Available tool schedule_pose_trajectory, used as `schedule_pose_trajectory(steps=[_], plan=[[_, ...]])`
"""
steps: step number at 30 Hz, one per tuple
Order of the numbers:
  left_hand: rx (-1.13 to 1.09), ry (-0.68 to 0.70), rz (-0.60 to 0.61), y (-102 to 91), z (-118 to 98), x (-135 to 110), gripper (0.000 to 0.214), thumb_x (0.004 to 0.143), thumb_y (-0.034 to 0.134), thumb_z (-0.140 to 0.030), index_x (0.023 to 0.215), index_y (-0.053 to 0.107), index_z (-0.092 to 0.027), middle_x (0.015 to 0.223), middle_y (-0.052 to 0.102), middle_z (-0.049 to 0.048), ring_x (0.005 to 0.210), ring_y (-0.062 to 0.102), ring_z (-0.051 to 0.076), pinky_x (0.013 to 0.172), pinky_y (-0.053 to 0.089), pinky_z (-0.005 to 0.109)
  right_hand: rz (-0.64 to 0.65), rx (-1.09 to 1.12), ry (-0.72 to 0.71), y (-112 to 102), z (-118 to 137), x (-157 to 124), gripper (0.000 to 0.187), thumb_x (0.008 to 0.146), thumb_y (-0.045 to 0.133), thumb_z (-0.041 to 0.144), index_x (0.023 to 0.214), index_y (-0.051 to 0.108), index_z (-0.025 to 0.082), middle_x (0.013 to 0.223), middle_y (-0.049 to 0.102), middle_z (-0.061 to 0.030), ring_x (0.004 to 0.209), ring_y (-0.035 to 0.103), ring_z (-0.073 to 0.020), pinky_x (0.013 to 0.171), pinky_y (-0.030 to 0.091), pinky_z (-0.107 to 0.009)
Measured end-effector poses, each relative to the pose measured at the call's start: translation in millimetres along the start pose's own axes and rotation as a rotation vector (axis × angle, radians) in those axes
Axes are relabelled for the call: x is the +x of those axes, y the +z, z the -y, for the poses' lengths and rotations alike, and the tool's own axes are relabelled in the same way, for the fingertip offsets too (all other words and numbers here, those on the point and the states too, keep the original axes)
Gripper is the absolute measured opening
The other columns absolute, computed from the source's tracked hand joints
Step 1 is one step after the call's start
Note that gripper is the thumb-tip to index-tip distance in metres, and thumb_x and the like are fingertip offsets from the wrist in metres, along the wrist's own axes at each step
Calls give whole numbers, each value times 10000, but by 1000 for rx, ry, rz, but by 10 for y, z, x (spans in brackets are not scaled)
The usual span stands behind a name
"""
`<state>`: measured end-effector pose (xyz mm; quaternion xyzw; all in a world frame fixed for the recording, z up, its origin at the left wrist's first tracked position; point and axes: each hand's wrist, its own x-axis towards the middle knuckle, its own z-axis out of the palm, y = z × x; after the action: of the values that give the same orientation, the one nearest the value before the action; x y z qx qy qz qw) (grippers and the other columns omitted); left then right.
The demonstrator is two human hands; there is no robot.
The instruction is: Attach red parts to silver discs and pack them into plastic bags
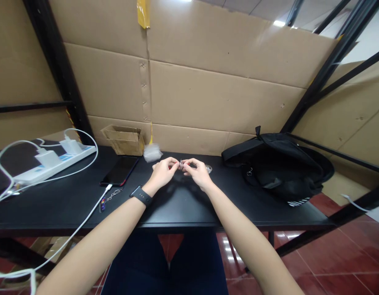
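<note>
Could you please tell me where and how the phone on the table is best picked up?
Probably by its two long edges, near the middle, from above: the phone lies flat with both sides exposed, while a white cable plug sits close to its near end.

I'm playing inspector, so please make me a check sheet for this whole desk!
Surface: flat black tabletop, several things on it
Job's things: small thin item, too small to identify
Clutter: black rectangular phone, open brown cardboard box, black fabric bag
Grips: left hand and right hand both pinch the item
Cables: white cable, its tip near the phone; long white power strip
Surroundings: brown cardboard panels, black metal frame, red tiled floor
</note>
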<state>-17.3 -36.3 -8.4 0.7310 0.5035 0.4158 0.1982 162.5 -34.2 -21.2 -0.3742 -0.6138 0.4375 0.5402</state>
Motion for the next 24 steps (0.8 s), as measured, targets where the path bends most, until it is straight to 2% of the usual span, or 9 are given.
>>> schedule_pose_trajectory(steps=[4,8,10,13,16,20,24], plan=[[25,15,-8,6,8,5,210,933,569,-401,950,722,-259,924,800,-7,901,743,202,857,466,333,38,138,89,-4,33,-35,384,745,821,481,920,632,197,1129,704,-60,714,752,-153,634,602,-261],[83,38,2,17,23,6,244,944,547,-421,961,726,-256,924,802,1,914,738,211,826,454,330,71,206,111,-15,40,-43,464,772,830,413,1165,641,257,1137,707,-54,748,770,-171,663,621,-269],[112,56,13,17,25,5,256,950,535,-423,968,727,-256,918,802,1,906,735,212,813,444,329,94,207,133,-27,35,-35,488,800,814,389,1238,655,247,1123,719,-72,756,772,-171,674,619,-257],[125,71,32,8,26,6,256,948,538,-422,974,731,-256,913,801,0,883,731,205,813,434,325,111,212,165,-55,28,-21,457,824,801,366,1238,694,205,1069,742,-88,765,773,-171,689,614,-245],[128,95,41,-5,27,7,255,943,545,-427,969,735,-259,949,799,0,879,720,201,822,430,324,117,214,179,-89,20,-14,472,819,811,364,1252,703,211,1085,740,-87,777,771,-165,708,618,-249],[136,137,57,-14,13,9,249,940,549,-429,941,732,-261,959,793,-9,876,707,195,817,426,321,116,189,155,-112,3,-13,570,712,892,309,1250,715,241,1156,694,-73,782,766,-154,722,625,-254],[207,142,63,-59,53,51,295,962,496,-445,976,732,-269,997,785,8,951,688,212,864,426,349,93,145,141,-115,14,-6,616,639,924,265,1223,729,241,1126,680,-62,736,758,-150,676,623,-254]])
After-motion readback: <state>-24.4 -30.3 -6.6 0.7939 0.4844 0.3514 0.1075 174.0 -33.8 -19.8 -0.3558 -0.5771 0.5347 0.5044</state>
